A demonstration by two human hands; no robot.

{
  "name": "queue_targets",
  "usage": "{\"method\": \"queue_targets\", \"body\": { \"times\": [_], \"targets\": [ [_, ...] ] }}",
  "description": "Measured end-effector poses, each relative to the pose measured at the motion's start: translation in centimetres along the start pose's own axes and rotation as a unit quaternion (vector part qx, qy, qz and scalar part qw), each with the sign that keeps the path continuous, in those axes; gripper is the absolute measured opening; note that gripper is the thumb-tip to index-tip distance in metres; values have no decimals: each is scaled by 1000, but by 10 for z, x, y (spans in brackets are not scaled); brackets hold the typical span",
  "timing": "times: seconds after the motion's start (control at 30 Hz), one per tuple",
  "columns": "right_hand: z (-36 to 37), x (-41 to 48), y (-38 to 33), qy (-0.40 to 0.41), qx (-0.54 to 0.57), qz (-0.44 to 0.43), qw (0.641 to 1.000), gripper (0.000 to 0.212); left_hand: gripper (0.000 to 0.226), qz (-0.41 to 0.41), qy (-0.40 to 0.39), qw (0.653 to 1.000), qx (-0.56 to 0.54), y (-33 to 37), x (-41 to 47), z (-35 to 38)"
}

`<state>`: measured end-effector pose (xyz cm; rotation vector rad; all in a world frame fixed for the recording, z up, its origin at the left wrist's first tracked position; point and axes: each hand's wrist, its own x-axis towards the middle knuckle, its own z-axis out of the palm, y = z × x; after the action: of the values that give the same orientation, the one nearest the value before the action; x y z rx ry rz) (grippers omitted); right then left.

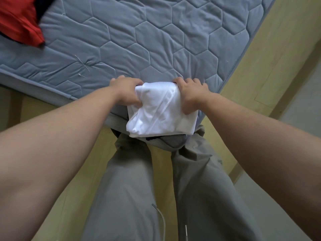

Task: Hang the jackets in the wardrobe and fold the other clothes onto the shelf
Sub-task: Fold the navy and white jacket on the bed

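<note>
I get only part of the red garment (19,21): the frame cuts it off at the mattress's (139,40) far left, and the dark garment (44,6) beside it is too cropped to identify. The cloth (159,110) hides the mattress's near corner and the fingertips of the left hand (126,92) and right hand (192,94).

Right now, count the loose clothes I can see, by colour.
White: 1, folded white garment, gripped by left hand and right hand at the mattress corner.
Red: 1, red garment, far left.
Dark: 1, dark fabric beside the red; possibly part of it.
Total: 3, or 2 if the dark fabric belongs to the red one.
</note>
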<state>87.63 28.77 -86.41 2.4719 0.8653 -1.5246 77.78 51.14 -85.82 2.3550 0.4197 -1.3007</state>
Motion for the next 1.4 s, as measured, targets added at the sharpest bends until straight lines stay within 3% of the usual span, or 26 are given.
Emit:
{"method": "queue_targets", "body": {
  "times": [0.1, 0.2, 0.3, 0.43, 0.53, 0.63, 0.73, 0.83, 0.93, 1.03, 1.2, 1.27, 1.4],
  "targets": [
    [-3, 1, 8, -11, 2, 13, 1000, 83, 22, -24, 24, 999, -22, -4, -1, 7],
    [-13, 2, 13, -57, 52, 43, 996, 70, 18, -42, 23, 997, -67, -8, -3, 5],
    [-23, -5, 14, -44, 103, 33, 993, 64, 15, -34, 41, 997, -63, -7, -7, 3],
    [-36, -44, 19, 12, 294, 41, 955, 56, 9, -22, 57, 990, -126, -8, -36, -13],
    [-58, -91, 7, 77, 403, 35, 911, 63, 27, -15, 84, 970, -229, -11, -85, -38],
    [-102, -143, -26, 141, 432, 9, 891, 62, 16, -2, 129, 950, -286, -17, -146, -69],
    [-164, -200, -74, 189, 386, -43, 902, 62, 12, 10, 169, 922, -348, -27, -214, -106],
    [-229, -262, -130, 233, 332, -100, 909, 58, 20, 15, 187, 866, -462, -42, -286, -145],
    [-286, -319, -182, 265, 335, -131, 895, 56, 27, 28, 215, 766, -606, -60, -353, -186],
    [-332, -369, -231, 286, 395, -155, 859, 57, 32, 98, 219, 659, -713, -82, -415, -222],
    [-382, -427, -306, 277, 513, -181, 792, 72, 50, 199, 235, 537, -785, -110, -480, -265],
    [-396, -443, -331, 258, 542, -188, 777, 74, 55, 206, 228, 521, -797, -118, -504, -278],
    [-415, -470, -368, 226, 564, -223, 762, 44, 54, 197, 213, 560, -776, -124, -561, -285]
  ]
}}
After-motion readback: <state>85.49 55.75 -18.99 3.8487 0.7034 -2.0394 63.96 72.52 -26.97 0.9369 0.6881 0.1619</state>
